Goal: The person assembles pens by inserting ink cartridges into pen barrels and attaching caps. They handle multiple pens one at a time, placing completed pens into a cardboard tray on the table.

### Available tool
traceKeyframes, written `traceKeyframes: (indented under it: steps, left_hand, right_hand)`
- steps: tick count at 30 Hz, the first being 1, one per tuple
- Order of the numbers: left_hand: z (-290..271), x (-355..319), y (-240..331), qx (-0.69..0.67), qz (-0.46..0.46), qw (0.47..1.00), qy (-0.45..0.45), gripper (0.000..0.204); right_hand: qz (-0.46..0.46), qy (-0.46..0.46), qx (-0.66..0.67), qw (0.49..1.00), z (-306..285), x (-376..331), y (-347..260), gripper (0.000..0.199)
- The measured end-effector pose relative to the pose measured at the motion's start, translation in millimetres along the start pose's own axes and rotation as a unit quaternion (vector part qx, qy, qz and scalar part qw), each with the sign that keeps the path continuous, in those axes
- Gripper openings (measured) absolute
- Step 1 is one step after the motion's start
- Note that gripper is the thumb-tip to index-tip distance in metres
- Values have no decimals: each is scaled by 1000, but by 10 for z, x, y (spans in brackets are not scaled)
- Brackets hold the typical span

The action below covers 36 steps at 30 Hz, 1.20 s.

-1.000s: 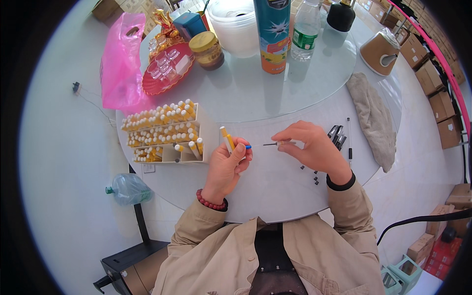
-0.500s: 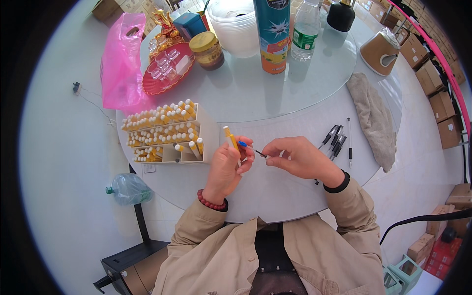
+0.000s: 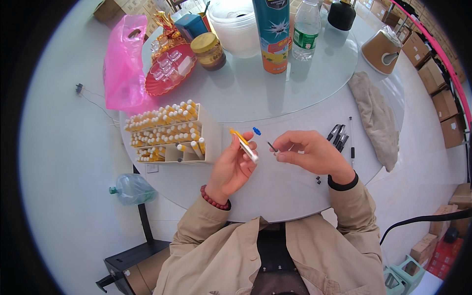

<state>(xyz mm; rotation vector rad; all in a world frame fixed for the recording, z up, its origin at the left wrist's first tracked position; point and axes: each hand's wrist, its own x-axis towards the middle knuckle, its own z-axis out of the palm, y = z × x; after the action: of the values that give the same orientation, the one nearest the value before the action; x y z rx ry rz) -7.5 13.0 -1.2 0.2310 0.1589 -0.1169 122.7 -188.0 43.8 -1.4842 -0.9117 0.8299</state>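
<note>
My left hand is closed around a slim yellow-and-white pen-like tube, now tilted with its white end toward the right. A small blue piece shows just beyond those fingers; I cannot tell whether it lies on the table or is in the air. To the right, my right hand pinches a thin dark pen refill by thumb and forefinger, its tip toward the left hand. The refill's other end is hidden by the hand. Left of my hands stands a cream compartment rack full of white-capped yellow tubes.
Several black pens and a thin pen lie right, near a grey cloth. Tiny black pieces sit by my right wrist. A spray can, jar, water bottle and pink bag stand farther back.
The tube in my left hand has turned from upright to tilted. My right hand has drawn back to the right with the refill, and the blue piece is now apart from it.
</note>
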Motion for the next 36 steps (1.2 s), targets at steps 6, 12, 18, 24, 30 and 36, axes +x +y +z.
traceKeyframes:
  steps: [6,12,18,24,30,36]
  left_hand:
    - [-45,0,8,-89,0,995,32,40]
    - [-55,8,6,-73,10,996,43,49]
    - [-71,19,12,-42,20,998,39,48]
    - [-88,28,8,-61,23,997,48,48]
    - [-77,20,13,-71,20,996,50,48]
    - [-99,25,22,-43,41,997,48,44]
  right_hand:
    - [8,-7,1,1000,-29,-35,-41,16]
    - [-4,-5,-9,1000,-17,-34,-20,19]
    - [5,-11,-41,999,-26,-39,-55,17]
    - [6,-17,-42,999,-43,-45,-57,15]
    - [-16,-24,-39,999,-39,-57,-59,19]
    - [-53,-62,-114,990,-144,-101,-113,20]
